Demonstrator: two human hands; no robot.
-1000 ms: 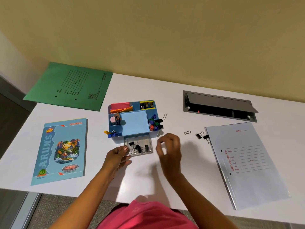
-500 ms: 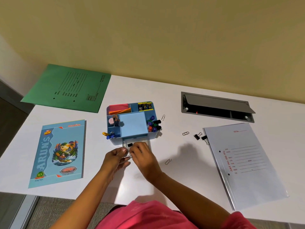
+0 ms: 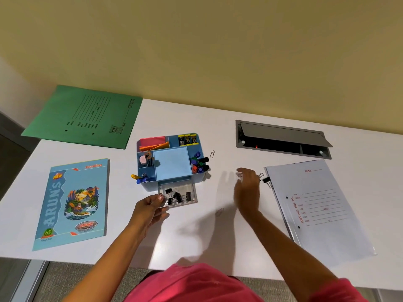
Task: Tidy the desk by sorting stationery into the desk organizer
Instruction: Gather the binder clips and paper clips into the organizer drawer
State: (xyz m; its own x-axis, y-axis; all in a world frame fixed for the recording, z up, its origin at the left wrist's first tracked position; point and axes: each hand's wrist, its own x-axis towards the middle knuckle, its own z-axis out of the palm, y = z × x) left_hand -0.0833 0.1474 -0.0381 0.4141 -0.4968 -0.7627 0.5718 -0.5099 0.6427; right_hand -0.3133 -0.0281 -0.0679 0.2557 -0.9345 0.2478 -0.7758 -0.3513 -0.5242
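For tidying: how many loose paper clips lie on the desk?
3. One paper clip right of the desk organizer, one left of the right hand, one half hidden at its fingertips; that hand may hide more.

I see an office: a white desk (image 3: 218,118) with a cable hatch (image 3: 281,138), file folders (image 3: 85,116) and a desk organizer (image 3: 172,164).

Bare forearms, pink short-sleeved top (image 3: 196,284), varnished nail on left thumb
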